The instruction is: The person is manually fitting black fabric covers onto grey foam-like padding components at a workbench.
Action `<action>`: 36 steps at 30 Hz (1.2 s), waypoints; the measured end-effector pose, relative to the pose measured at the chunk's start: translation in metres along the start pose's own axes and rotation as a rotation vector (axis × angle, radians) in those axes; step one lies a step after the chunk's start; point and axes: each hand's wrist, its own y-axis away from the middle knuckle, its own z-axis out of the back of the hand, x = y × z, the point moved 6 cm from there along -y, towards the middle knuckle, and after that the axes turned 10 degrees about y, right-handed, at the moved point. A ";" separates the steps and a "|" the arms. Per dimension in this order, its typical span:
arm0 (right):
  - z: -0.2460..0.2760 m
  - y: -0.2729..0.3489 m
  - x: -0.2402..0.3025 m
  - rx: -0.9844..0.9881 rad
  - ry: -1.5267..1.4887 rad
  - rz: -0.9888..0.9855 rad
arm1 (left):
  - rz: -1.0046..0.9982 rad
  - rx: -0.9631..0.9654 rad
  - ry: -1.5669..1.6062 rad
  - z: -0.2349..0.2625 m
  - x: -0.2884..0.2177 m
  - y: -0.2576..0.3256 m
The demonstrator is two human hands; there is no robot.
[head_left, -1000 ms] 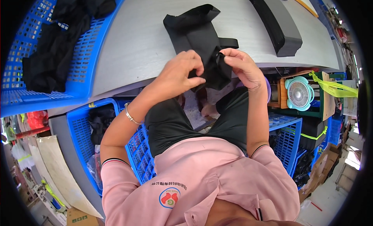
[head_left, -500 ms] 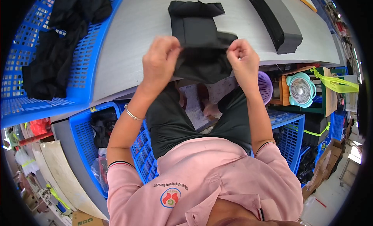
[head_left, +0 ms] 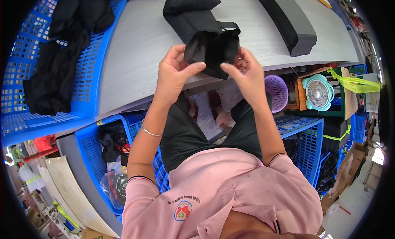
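A black fabric pouch [head_left: 192,22] lies slantwise on the grey table, its mouth toward me at the near edge. The mouth is spread into a dark, rounded opening, and a small loop of black strap stands up at its right. At the left side of the mouth, my left hand [head_left: 176,72] grips the fabric, with the thumb on the near side. My right hand [head_left: 247,74] holds the right side of the mouth in the same way, its fingertips partly hidden behind the cloth.
A stack of flat dark pieces [head_left: 290,23] stands on the table [head_left: 135,54] at the right. Left of it, a blue crate [head_left: 92,95] holds black fabric pieces. Below the table are another blue crate [head_left: 88,157], a purple basket [head_left: 276,93] and a turquoise fan [head_left: 318,94].
The pouch's near end has gone from stretched flat between my hands to a spread, rounded mouth. My hands have come closer together, and the pouch's far end has swung left.
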 end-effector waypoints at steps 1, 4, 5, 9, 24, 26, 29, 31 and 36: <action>-0.003 0.003 0.004 0.013 0.070 0.026 | 0.009 0.011 -0.038 -0.004 -0.001 0.001; -0.005 -0.001 -0.006 0.005 0.159 0.090 | -0.055 -0.039 -0.195 -0.001 -0.001 0.000; 0.010 -0.009 -0.016 -0.130 0.224 0.041 | -0.192 -0.177 -0.353 0.014 -0.011 0.001; 0.029 -0.022 -0.020 -0.194 0.180 -0.042 | -0.298 -0.283 -0.555 0.016 -0.015 0.003; 0.227 -0.159 -0.043 -0.377 1.129 0.124 | -0.355 -0.182 -0.355 -0.012 0.001 0.067; 0.214 -0.155 -0.037 -0.341 1.166 0.071 | -0.311 -0.165 -0.272 -0.015 0.013 0.073; 0.191 -0.123 -0.013 -0.525 1.418 0.382 | -0.055 -0.011 -0.124 -0.032 0.045 0.073; 0.150 -0.068 0.009 -0.521 1.517 0.446 | 0.096 0.114 -0.024 -0.041 0.070 0.072; 0.078 0.058 0.008 -0.284 1.326 0.435 | 0.407 0.213 0.299 -0.073 0.148 0.073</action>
